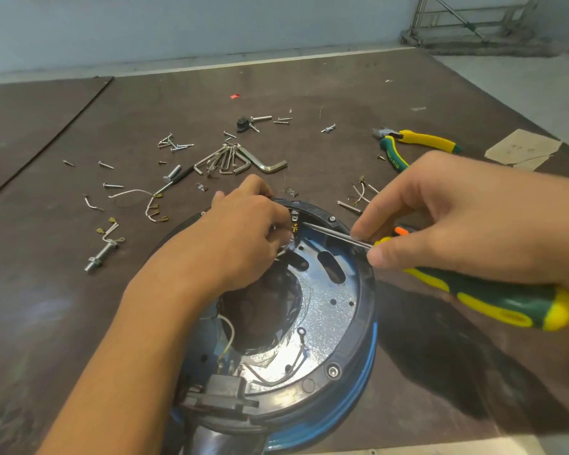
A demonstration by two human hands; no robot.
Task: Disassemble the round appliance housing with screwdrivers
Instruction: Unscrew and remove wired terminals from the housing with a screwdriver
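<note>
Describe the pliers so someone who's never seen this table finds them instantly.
Start at the round blue housing on the brown table. Beyond it, right of the scattered screws, lie the pliers. Unlike the matching yellow-green screwdriver in the right hand, they have two handles and lie untouched.

even daylight, soft shadows, wide-angle bowing (edges blurred)

This looks like a repair workshop. A wide dark bench [342, 93] carries loose screws [174, 144], a bunch of hex keys [234, 160], pliers [418, 142] and short wires with terminals [135, 198], and a round housing [365, 290] lies open on it. Behind are a plain wall [178, 24], a bare grey floor [523, 80] and a metal frame [467, 21].
</note>
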